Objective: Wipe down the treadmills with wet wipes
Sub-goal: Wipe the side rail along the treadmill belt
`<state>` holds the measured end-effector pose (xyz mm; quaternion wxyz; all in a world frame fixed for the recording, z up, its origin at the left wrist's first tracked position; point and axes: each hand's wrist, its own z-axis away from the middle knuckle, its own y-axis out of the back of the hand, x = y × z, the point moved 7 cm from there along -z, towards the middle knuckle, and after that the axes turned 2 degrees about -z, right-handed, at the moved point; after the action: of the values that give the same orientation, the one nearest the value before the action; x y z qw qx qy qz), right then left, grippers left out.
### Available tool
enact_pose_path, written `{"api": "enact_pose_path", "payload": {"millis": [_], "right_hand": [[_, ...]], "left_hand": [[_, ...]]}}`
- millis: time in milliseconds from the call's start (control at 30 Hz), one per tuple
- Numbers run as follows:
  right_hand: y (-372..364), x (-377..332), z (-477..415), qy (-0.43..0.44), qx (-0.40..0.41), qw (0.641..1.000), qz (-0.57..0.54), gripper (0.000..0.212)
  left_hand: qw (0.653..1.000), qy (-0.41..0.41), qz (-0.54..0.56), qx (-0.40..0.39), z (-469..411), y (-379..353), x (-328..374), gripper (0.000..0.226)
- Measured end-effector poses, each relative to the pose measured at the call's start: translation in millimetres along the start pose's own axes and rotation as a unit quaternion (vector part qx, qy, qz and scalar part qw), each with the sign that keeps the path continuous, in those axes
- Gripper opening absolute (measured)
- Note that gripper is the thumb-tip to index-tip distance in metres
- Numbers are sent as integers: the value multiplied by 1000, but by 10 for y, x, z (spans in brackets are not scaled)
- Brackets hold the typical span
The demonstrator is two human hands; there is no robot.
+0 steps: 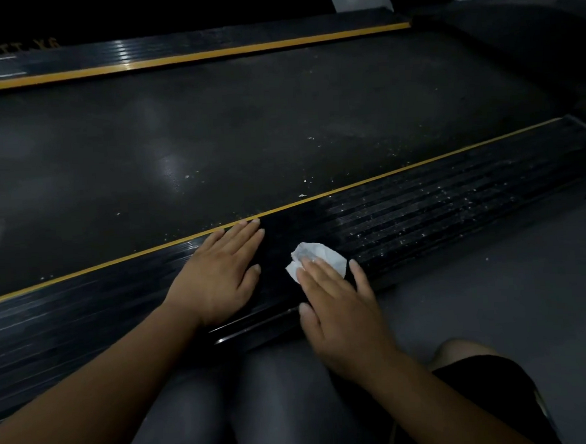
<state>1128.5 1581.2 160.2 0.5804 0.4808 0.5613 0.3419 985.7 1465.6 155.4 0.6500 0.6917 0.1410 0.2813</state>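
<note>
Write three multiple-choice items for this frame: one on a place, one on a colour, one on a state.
1. Where does the wet wipe lie?
A) on the running belt
B) on the near side rail
C) on the floor

2. What colour is the stripe along that rail's inner edge?
A) red
B) white
C) yellow

3. How is the left hand placed?
A) flat on the rail, fingers straight
B) gripping the wipe
C) raised in the air

Answers:
1. B, since the wipe sits on the ribbed black rail under the fingers of the right hand.
2. C, since a thin yellow line runs the length of the rail's far edge.
3. A, since its palm lies on the rail just left of the wipe, apart from it.
</note>
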Motion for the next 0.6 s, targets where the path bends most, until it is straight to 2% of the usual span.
{"api": "enact_pose_path", "payload": {"millis": [133, 233, 400, 500, 600], "right_hand": [[112, 10, -141, -21, 15, 999, 20, 57], [176, 144, -147, -47, 60, 997, 28, 45], [303, 285, -338, -37, 64, 996, -57, 39], [303, 322, -435, -57, 49, 996, -44, 14], [254, 264, -469, -54, 106, 992, 35, 1]], "left_hand": [[1000, -4, 0, -1, 1, 1, -3, 77], [1000, -4, 0, 0, 4, -1, -10, 76], [1000, -7, -2, 1, 0, -6, -8, 75], [1000, -6, -2, 0, -2, -4, -8, 76], [1000, -7, -3, -1, -1, 0, -6, 76]]}}
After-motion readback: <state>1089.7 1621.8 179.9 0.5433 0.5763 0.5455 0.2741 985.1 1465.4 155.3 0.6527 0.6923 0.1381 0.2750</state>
